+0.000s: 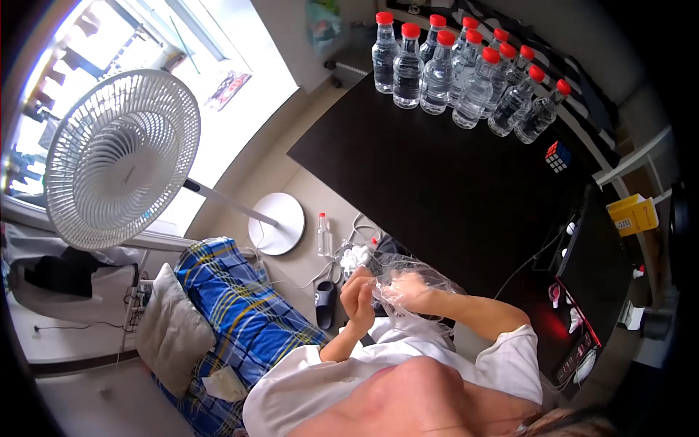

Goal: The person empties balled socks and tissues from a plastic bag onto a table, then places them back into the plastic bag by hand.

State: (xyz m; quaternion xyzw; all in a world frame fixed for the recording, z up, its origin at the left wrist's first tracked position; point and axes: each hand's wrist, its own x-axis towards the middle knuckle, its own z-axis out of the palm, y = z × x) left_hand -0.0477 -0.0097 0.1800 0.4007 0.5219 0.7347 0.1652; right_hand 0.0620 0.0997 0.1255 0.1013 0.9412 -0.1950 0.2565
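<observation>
My left hand [358, 300] is closed at the edge of a crumpled clear plastic bag [411, 313], its fingertips pinched on the film. My right hand [408, 290] is partly inside or behind the same film, which wraps round the wrist; its fingers are blurred by the plastic. Both hands are close together in front of my chest, near the corner of the dark table [429, 182]. Whitish crumpled material [357, 257] lies just beyond my left hand.
Several clear bottles [437, 80] with red caps stand at the table's far end, near a puzzle cube [558, 156]. A white fan [124, 160] stands left. One bottle [323, 234] and a dark slipper [325, 304] are on the floor. A blue plaid bed [247, 291] is beside me.
</observation>
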